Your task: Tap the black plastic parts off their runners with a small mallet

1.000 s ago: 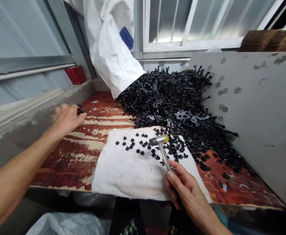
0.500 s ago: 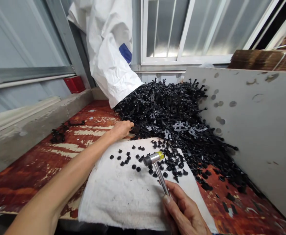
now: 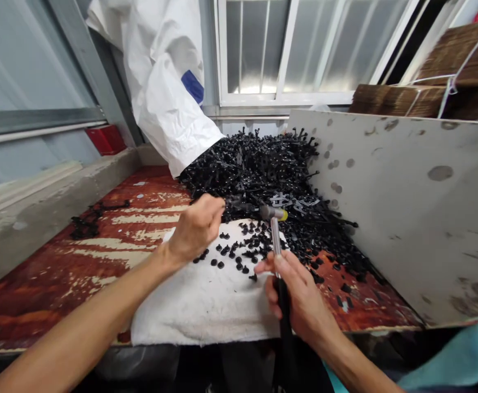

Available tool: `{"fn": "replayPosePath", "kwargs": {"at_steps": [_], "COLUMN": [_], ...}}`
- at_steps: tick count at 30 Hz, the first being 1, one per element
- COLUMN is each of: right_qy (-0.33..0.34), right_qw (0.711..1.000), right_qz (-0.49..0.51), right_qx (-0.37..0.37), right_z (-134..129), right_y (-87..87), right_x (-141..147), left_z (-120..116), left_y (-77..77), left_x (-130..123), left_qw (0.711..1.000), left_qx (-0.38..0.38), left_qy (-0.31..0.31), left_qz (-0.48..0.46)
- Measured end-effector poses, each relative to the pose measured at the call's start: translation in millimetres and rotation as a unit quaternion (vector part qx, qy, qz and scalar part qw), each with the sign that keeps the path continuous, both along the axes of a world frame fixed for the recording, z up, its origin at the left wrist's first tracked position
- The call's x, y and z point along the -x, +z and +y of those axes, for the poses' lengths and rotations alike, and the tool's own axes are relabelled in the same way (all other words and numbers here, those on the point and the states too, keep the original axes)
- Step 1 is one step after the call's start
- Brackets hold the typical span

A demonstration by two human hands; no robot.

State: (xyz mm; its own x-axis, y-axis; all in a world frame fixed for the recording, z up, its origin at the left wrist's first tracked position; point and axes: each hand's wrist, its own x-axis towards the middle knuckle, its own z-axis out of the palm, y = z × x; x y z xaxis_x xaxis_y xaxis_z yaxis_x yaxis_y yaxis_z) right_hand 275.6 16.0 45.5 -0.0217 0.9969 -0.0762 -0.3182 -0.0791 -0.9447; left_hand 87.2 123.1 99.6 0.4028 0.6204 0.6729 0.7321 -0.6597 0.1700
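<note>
My right hand (image 3: pixel 300 292) is wrapped round the shaft of a small two-faced mallet (image 3: pixel 276 237) with a metal shaft, a black grip and a head dark at one end and yellow at the other. The mallet stands upright over the cloth, its head in front of the pile. My left hand (image 3: pixel 200 226) is closed above the far left part of the white cloth (image 3: pixel 198 322), near the pile; what its fingers hold, if anything, is hidden. Several small black round-headed pieces (image 3: pixel 220 265) with short stems lie on the cloth between my hands.
A big heap of black plastic parts (image 3: pixel 251 169) spills from a white sack (image 3: pixel 160 109) at the back. A grey board (image 3: pixel 402 180) walls off the right. A few black parts (image 3: pixel 86 225) lie left on the worn red tabletop (image 3: pixel 50 284). Tied cardboard (image 3: pixel 402 99) sits behind the board.
My left hand has drawn back and up from the pile's edge. My right hand has raised the mallet, turning it more upright. The whole view has shifted a little to the right.
</note>
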Motion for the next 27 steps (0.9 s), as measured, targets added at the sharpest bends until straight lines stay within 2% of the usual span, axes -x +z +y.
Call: {"fn": "replayPosePath", "kwargs": {"at_steps": [3, 5, 7, 8, 9, 10, 12, 14, 15, 17, 19, 22, 25, 27], "right_qy": [0.0, 0.019, 0.041, 0.048, 0.055, 0.062, 0.084, 0.112, 0.124, 0.152, 0.179, 0.187, 0.155, 0.136], "right_qw": [0.999, 0.999, 0.999, 0.999, 0.998, 0.996, 0.992, 0.988, 0.986, 0.983, 0.978, 0.975, 0.981, 0.985], "right_qz": [0.031, 0.041, 0.016, -0.008, -0.033, -0.058, -0.094, -0.106, -0.106, -0.101, -0.102, -0.121, -0.12, -0.107], "right_qx": [-0.031, -0.021, -0.009, -0.009, -0.013, -0.019, -0.025, -0.027, -0.027, -0.029, -0.03, -0.019, 0.003, 0.02], "right_z": [7.0, 5.8, 0.1, -3.7, -7.7, -11.4, -17.4, -21.2, -22.3, -23.1, -22.3, -19.0, -13.8, -10.4], "right_y": [11.4, 13.8, 11.4, 8.9, 5.7, 2.4, -3.8, -8.7, -10.7, -13.7, -15.6, -16.3, -17.3, -19.8], "right_x": [9.4, 18.6, 27.5, 31.4, 34.9, 38.3, 45.4, 54.1, 58.9, 67.8, 73.0, 70.8, 62.4, 58.2], "left_z": [-47.7, -73.0, -91.1, -97.1, -101.2, -103.5, -104.4, -103.0, -102.4, -101.8, -100.9, -93.7, -78.6, -67.5], "left_y": [-24.8, -38.5, -45.8, -46.6, -45.7, -43.4, -36.7, -31.2, -29.9, -30.4, -33.5, -37.5, -40.0, -42.8], "left_x": [0.2, 3.5, 9.3, 13.2, 17.6, 22.5, 32.1, 39.6, 42.2, 45.8, 49.8, 61.8, 80.2, 91.9], "left_qw": [0.998, 0.998, 0.996, 0.989, 0.971, 0.94, 0.853, 0.775, 0.749, 0.717, 0.698, 0.702, 0.71, 0.709], "left_qx": [-0.034, -0.028, 0.041, 0.105, 0.189, 0.283, 0.452, 0.55, 0.574, 0.594, 0.601, 0.583, 0.552, 0.539], "left_qy": [-0.046, -0.062, -0.054, -0.041, -0.029, -0.02, -0.011, -0.012, -0.009, 0.003, 0.023, 0.069, 0.133, 0.152], "left_qz": [0.033, 0.008, -0.057, -0.1, -0.145, -0.188, -0.26, -0.312, -0.33, -0.365, -0.389, -0.403, -0.417, -0.428]}}
